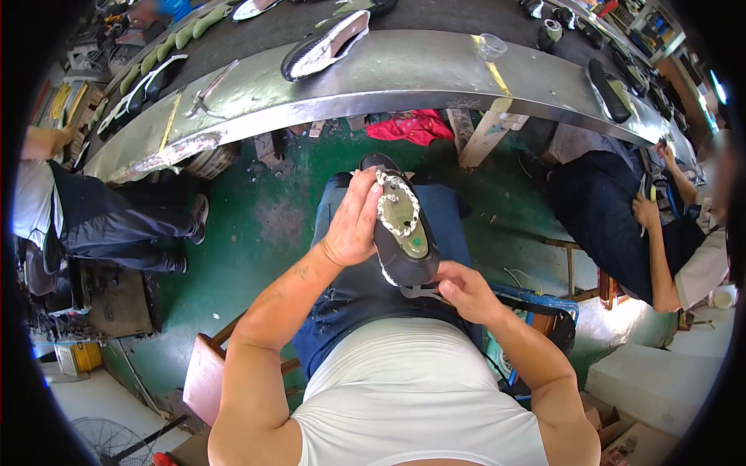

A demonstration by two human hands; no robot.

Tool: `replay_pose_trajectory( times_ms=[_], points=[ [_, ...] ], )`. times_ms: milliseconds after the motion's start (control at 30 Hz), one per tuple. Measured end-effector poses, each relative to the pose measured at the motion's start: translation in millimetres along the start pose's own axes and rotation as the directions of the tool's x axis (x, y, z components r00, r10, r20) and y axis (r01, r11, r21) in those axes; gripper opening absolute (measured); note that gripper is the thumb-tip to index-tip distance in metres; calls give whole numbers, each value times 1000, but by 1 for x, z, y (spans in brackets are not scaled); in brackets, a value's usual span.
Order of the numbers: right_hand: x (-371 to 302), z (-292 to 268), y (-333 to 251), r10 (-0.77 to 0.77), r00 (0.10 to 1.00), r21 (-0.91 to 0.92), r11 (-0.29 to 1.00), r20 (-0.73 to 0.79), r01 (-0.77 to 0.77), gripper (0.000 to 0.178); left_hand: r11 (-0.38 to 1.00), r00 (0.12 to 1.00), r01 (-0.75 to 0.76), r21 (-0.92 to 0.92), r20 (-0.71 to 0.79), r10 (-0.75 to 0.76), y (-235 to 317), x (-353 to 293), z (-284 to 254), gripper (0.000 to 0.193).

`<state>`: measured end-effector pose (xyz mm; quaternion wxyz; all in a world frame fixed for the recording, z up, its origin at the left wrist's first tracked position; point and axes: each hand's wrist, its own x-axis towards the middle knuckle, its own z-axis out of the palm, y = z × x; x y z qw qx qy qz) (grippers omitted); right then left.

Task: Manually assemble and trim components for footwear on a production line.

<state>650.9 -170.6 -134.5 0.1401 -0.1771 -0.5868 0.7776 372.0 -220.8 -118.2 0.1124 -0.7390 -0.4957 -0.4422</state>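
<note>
A black shoe (420,269) with an olive-green middle lies lengthwise over my lap, its heel end toward me. White-and-dark twisted cord (406,228) loops over the green part. My left hand (357,221) presses against the shoe's left side, fingers closed along its upper end. At the heel, my right hand (466,291) pinches a thin grey strip (418,293) that runs along the shoe's near edge. Part of the strip is hidden by my fingers and the shoe.
Ahead runs a metal-edged bench (388,74), bearing a black-and-white shoe (326,48), a clear cup (491,46) and several more shoes. Red cloth (410,126) lies beneath it. One person (101,210) is at the left, another (614,210) sits at the right. A stool (203,377) is behind my left arm.
</note>
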Motion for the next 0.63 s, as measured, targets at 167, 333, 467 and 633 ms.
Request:
replay_pose_trajectory(
  times_ms=[167, 333, 467, 633],
  points=[
    [17, 31, -15, 57, 989, 629, 776, -137, 42, 27, 963, 962, 269, 23, 31, -270, 21, -29, 33, 101],
    [17, 10, 8, 142, 989, 824, 555, 43, -115, 33, 911, 909, 413, -14, 58, -412, 36, -59, 62, 104],
    [17, -11, 15, 441, 896, 779, 542, 54, -314, 39, 884, 864, 465, -44, 242, -442, 40, -66, 61, 107],
    [38, -22, 31, 665, 745, 825, 453, -59, -339, 45, 613, 572, 751, -247, 707, -416, 53, -42, 21, 110]
  ],
)
